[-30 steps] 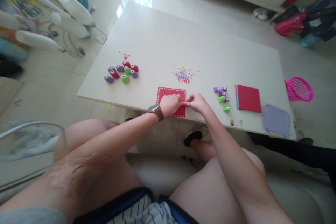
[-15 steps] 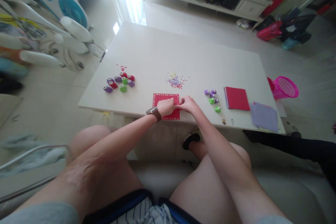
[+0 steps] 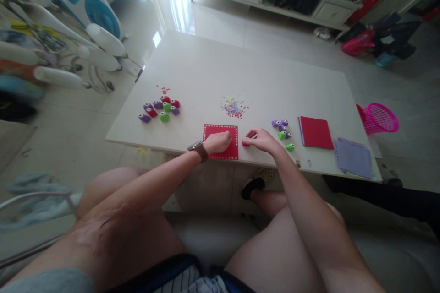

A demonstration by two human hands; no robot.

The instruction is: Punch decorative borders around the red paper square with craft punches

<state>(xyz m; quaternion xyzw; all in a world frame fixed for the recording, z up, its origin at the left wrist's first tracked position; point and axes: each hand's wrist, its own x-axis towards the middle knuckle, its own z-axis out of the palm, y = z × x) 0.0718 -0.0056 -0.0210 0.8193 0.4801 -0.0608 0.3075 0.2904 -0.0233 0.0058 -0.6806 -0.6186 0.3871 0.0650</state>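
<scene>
A red sheet of paper (image 3: 234,149) with small cut-out shapes along its edges lies at the table's front edge. My left hand (image 3: 219,142), with a watch on the wrist, rests over the sheet with its fingers curled; whatever they may hold is hidden. Just right of the sheet, my right hand (image 3: 261,140) has its fingertips on a small red craft punch (image 3: 245,142), which stands on the table apart from the paper. Beyond the sheet lies a scatter of tiny purple, yellow and red paper bits (image 3: 233,107).
Several coloured craft punches (image 3: 164,117) sit at the left, and purple and green punches (image 3: 282,135) at the right. Farther right lie a red paper stack (image 3: 315,132) and purple sheets (image 3: 354,158). A pink basket (image 3: 381,118) stands beyond the table's right end.
My right hand has moved right, away from my left hand and off the sheet's edge, with the red craft punch at its fingertips. My left hand stays over the paper.
</scene>
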